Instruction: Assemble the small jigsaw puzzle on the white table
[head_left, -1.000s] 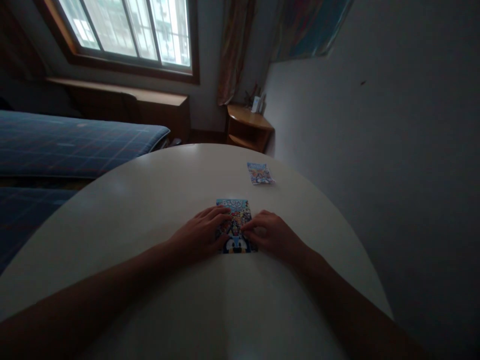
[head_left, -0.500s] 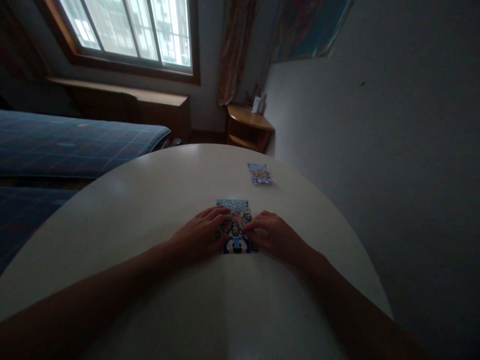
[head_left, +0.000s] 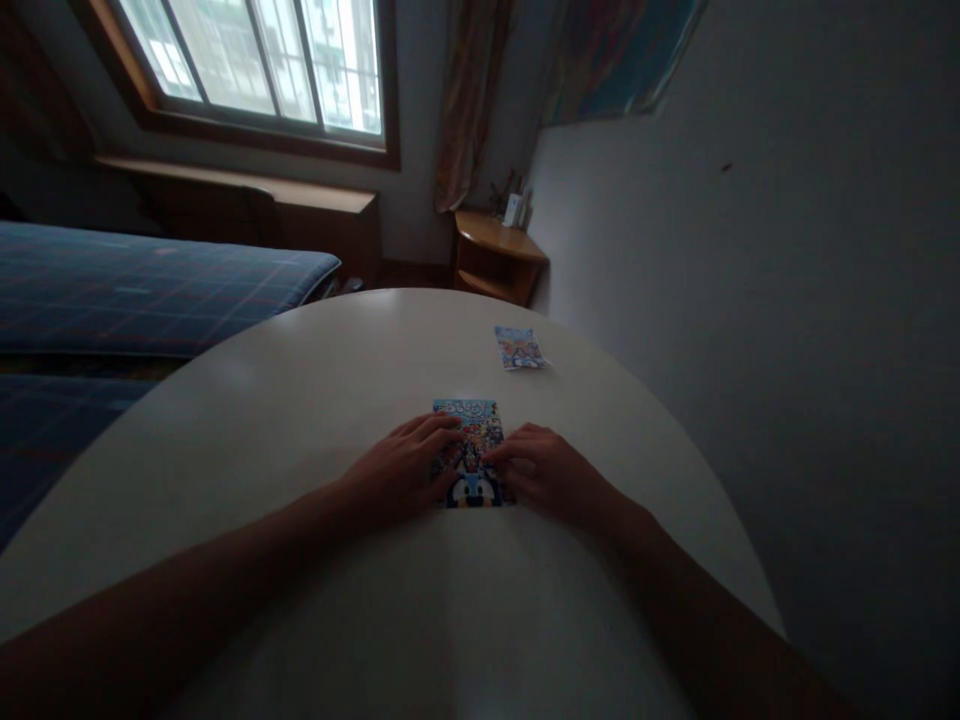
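On the white round table (head_left: 360, 360) in front of me lies a small flat picture sheet (head_left: 474, 490), printed in bright colours with a blue cartoon dog at its near end. My left hand (head_left: 405, 460) rests palm down over its left edge, fingers stretched out and apart, covering that side. From the right, my right hand (head_left: 551, 470) touches the sheet: the index fingertip lies on the print, and the thumb sits near the right edge. I see no thing lifted in either hand.
Farther back on the table is a second, similar printed piece (head_left: 519, 348), its corner slightly curled. Beyond the table stand a wooden corner shelf (head_left: 499, 235) and a plaid mattress (head_left: 150, 290). A pale wall (head_left: 750, 300) runs along the right.
The right index fingertip has shifted very slightly left on the picture sheet. The left hand, the sheet and the second printed piece stay where they were.
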